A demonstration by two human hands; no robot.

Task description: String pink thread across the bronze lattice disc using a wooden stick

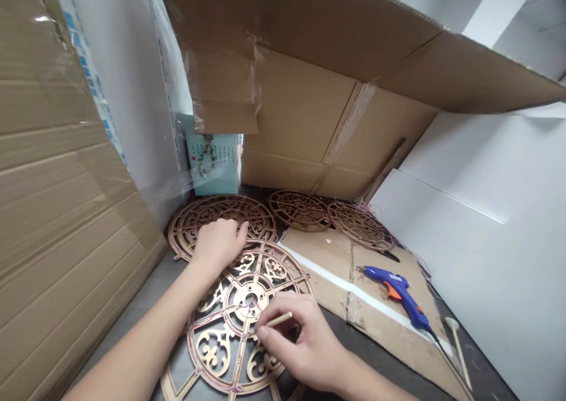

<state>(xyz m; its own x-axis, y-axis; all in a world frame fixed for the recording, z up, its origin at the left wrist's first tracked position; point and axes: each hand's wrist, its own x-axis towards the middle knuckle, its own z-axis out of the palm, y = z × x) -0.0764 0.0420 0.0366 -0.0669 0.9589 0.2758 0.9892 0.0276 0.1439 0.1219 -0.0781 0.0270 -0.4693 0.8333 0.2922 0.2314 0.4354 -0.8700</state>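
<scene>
A round openwork wooden panel (230,339) with scrollwork, spokes and a central hub lies in front of me. Reddish thread or wire runs along its spokes and rings. My right hand (305,342) is closed around a thin pale wooden stick (280,319), its tip down by a spoke just below the hub. My left hand (220,243) is over the panel's far left edge, beside a second round panel (186,227). Its fingers are curled down, and whatever they grip is hidden from view.
Two more round panels, one dark (300,211) and another (360,225), lie at the back. A blue glue gun (402,292) rests on a cardboard sheet (384,342), with a round-headed stick (457,342) at right. Cardboard walls (309,112) and a light-blue box (216,162) stand behind.
</scene>
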